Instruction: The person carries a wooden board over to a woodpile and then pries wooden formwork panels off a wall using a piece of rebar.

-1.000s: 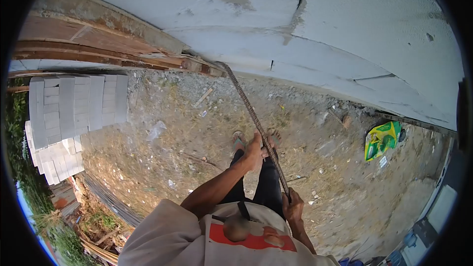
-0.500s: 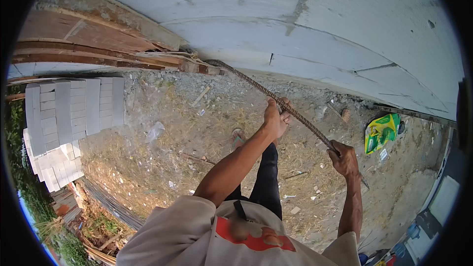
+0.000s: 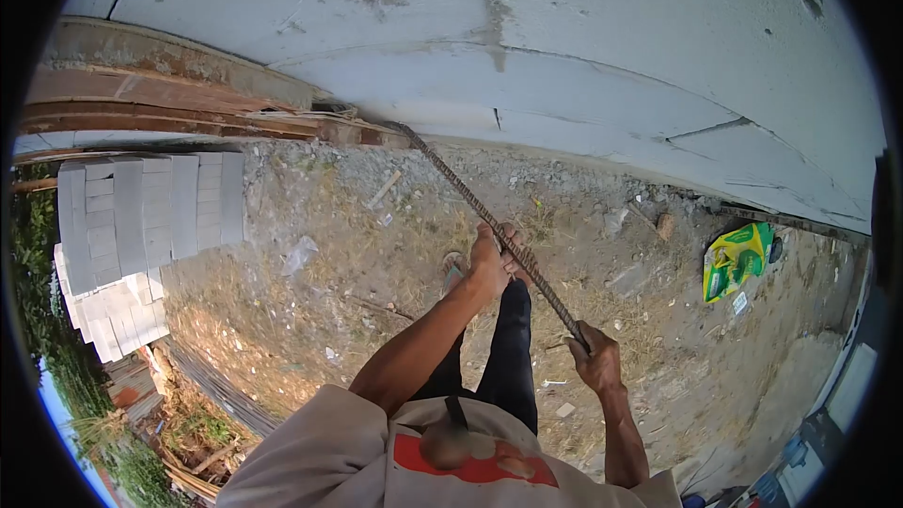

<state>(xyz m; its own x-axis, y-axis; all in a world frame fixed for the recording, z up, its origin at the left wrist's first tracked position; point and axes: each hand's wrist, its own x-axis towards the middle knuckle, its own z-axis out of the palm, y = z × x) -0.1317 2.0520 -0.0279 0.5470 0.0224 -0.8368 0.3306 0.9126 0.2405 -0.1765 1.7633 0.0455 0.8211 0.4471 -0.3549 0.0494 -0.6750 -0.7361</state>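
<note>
A long ribbed steel bar, like rebar (image 3: 458,186), slants down from the foot of the wall toward me. Its far end reaches the wooden beams at the wall's base. My left hand (image 3: 491,261) is closed round the bar near its middle, some of the fingers hidden by it. Farther down, close to the near end, my right hand (image 3: 599,359) grips it with the fingers wrapped round. Both hands are in front of my body, above the dirt ground.
A pale block wall (image 3: 602,85) rises ahead, with wooden beams (image 3: 188,122) along its left base. Stacked grey blocks (image 3: 183,212) stand left. A green-yellow bag (image 3: 736,261) lies right. Dry grass, rubble and a clear plastic scrap (image 3: 299,255) cover the ground (image 3: 310,320).
The bar's near end has swung left and down, so it slants more steeply. Both hands moved left and lower with it, the right hand farther. The view has shifted slightly.
</note>
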